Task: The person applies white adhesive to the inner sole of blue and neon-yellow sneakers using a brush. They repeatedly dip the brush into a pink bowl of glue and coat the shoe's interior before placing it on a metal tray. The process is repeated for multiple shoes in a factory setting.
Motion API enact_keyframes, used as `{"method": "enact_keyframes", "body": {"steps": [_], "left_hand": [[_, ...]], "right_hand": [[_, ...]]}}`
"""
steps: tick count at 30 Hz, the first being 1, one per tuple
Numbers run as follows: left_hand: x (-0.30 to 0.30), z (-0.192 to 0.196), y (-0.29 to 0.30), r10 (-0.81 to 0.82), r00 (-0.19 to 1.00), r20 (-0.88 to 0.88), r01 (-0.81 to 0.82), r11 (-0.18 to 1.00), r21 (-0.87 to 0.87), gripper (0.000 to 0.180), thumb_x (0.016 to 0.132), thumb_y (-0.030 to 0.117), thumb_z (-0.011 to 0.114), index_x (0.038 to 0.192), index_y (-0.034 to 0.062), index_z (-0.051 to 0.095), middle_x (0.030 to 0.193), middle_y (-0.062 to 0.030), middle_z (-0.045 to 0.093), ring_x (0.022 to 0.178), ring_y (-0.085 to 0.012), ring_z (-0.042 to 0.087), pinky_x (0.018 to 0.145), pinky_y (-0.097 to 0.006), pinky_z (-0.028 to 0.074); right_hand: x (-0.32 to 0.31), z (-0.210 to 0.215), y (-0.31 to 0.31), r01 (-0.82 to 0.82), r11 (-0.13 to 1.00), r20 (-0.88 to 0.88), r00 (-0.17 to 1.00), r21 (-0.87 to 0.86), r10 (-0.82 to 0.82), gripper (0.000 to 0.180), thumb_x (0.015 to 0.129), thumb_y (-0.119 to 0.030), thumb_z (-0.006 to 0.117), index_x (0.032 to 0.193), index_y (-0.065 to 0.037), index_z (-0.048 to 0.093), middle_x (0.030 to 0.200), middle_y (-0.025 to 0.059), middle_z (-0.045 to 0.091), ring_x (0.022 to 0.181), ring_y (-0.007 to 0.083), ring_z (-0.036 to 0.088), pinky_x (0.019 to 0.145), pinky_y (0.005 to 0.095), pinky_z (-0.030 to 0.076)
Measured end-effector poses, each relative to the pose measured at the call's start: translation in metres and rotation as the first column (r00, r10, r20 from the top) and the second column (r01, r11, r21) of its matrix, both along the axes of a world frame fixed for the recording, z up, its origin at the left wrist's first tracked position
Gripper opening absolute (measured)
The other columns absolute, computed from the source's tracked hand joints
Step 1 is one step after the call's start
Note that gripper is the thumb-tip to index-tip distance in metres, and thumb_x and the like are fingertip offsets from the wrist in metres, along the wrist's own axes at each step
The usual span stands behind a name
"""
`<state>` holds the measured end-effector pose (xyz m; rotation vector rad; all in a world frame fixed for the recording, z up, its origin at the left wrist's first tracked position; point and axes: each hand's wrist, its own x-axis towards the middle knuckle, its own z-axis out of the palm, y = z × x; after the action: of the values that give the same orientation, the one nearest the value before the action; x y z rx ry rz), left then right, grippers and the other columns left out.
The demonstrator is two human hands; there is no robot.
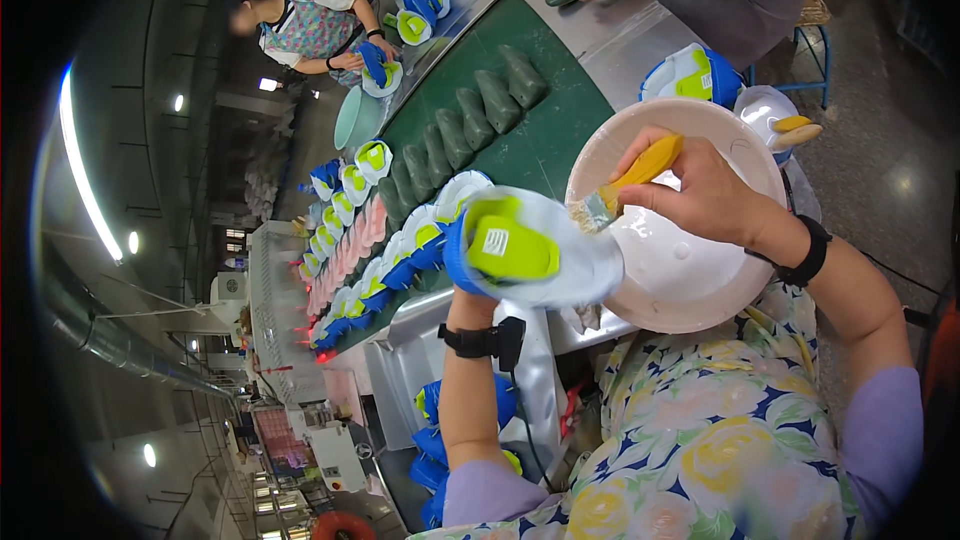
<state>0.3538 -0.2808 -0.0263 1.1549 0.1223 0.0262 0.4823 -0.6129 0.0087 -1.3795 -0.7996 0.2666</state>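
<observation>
My left hand holds up a blue and white shoe upper with a lime-green insole piece; its fingers are hidden behind the upper, which is slightly blurred. My right hand is closed around the yellow handle of a paintbrush. The brush's pale bristles are at the upper's white edge. Beneath my right hand and the brush is a large white basin with whitish liquid inside.
Rows of shoe uppers, dark green shoe lasts and pink pieces lie along a green conveyor belt. A small pail with yellow-handled brushes stands beyond the basin. Two co-workers work across the line.
</observation>
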Motion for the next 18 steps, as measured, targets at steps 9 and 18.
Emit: {"method": "enact_keyframes", "body": {"steps": [9,18], "left_hand": [[-0.026,-0.017,-0.092,-0.202,0.974,-0.106,0.158,0.933,-0.324,0.070,0.094,0.045,0.066,0.148,0.0066,0.045,0.144,-0.0146,0.054,0.128,-0.0319,0.057,0.106,-0.052,0.050],[-0.013,-0.005,-0.096,-0.158,0.987,0.012,0.157,0.967,-0.202,0.065,0.095,0.040,0.066,0.148,0.0071,0.045,0.143,-0.0149,0.055,0.127,-0.0302,0.058,0.105,-0.050,0.050]], "right_hand": [[-0.010,0.004,0.038,-0.274,0.943,0.682,0.727,0.188,0.075,0.018,0.089,-0.010,0.071,0.105,-0.007,0.063,0.102,0.0098,0.068,0.098,0.0301,0.066,0.087,0.0404,0.053],[0.024,0.000,0.031,-0.040,0.979,0.423,0.898,-0.202,0.124,0.019,0.091,-0.017,0.070,0.099,-0.004,0.059,0.089,0.0161,0.070,0.082,0.0353,0.069,0.073,0.0394,0.055]]}}
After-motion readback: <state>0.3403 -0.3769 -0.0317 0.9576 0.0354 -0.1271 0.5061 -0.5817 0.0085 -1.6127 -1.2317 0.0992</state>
